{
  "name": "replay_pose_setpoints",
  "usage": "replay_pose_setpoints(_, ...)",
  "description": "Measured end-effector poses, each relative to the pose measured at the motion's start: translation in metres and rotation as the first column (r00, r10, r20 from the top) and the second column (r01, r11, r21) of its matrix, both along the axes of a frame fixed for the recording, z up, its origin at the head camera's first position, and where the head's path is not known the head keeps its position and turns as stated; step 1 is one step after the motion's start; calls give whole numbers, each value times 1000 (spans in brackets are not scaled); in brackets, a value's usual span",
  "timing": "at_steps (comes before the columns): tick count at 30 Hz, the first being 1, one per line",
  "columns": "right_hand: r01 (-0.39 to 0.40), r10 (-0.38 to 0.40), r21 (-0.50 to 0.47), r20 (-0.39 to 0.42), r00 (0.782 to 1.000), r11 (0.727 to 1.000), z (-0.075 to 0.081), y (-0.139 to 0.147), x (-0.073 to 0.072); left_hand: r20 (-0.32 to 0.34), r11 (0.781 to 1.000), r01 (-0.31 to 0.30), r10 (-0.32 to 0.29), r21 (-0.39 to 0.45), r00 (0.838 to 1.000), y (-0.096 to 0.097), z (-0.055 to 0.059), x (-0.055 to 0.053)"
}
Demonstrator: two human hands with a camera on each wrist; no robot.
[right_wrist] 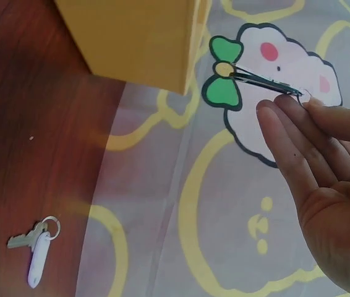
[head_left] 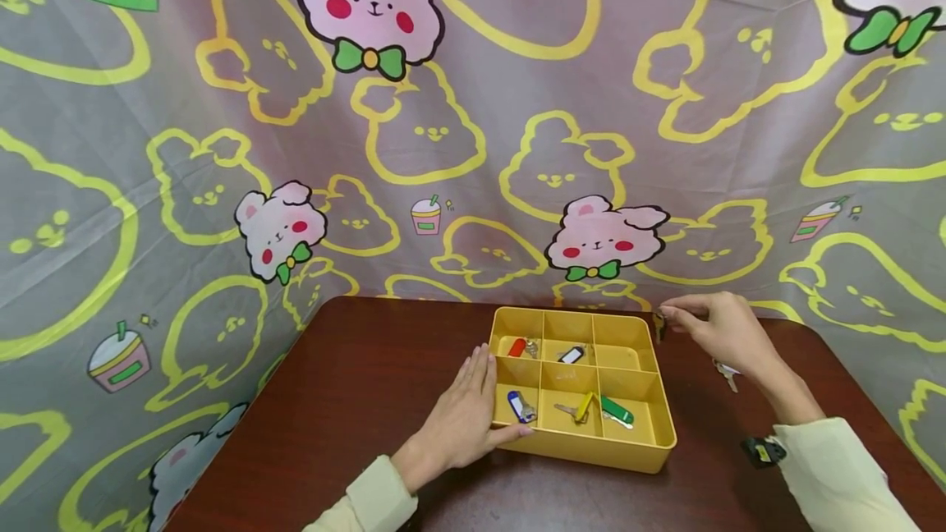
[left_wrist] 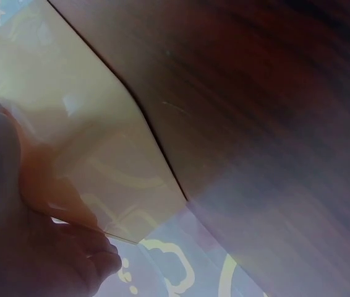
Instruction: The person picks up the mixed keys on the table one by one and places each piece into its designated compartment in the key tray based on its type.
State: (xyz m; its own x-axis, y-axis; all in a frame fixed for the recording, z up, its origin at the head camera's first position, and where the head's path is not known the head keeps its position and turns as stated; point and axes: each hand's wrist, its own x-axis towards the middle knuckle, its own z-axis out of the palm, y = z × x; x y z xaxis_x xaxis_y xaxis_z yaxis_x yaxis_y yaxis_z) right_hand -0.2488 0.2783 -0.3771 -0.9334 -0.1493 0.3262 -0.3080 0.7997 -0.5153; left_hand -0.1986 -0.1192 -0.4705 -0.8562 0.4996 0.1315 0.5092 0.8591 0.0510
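A yellow six-compartment tray (head_left: 591, 454) stands on the table. My left hand (head_left: 460, 415) rests against its left side with fingers extended, the thumb along the front wall. Past the tray's back right corner, my right hand (head_left: 720, 331) pinches a key (head_left: 660, 327) by its ring between thumb and fingertips; in the right wrist view the key (right_wrist: 264, 83) hangs away from the fingers. In the tray's back row lie keys with a red tag (head_left: 516, 347) and a black tag (head_left: 571, 354). The front row holds keys with blue (head_left: 515, 403), yellow (head_left: 585, 405) and green tags (head_left: 617, 410).
A key with a white tag (right_wrist: 38, 260) lies on the dark wooden table (head_left: 384, 368) right of the tray, below my right forearm. A cartoon-printed curtain (head_left: 473, 138) surrounds the table's back and sides. A black device (head_left: 764, 451) sits at my right cuff.
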Motion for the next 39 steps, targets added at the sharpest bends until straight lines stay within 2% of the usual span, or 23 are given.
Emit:
replay_pose_setpoints(12, -15, 15, -30, 17, 1000, 999, 8, -17, -5, 2, 1000, 4, -4, 1, 1000, 0, -2, 0)
replay_pose_setpoints(21, -62, 63, -52, 17, 998, 997, 10, -30, -12, 16, 1000, 1, -1, 12, 1000, 0, -1, 1)
replay_pose_setpoints(30, -80, 83, -49, 45, 996, 996, 14, -39, -21, 16, 1000, 2, -2, 22, 1000, 0, 1, 1)
replay_pose_setpoints(39, -99, 99, -24, 30, 995, 995, 12, -44, -26, 8, 1000, 4, -4, 30, 1000, 0, -2, 1)
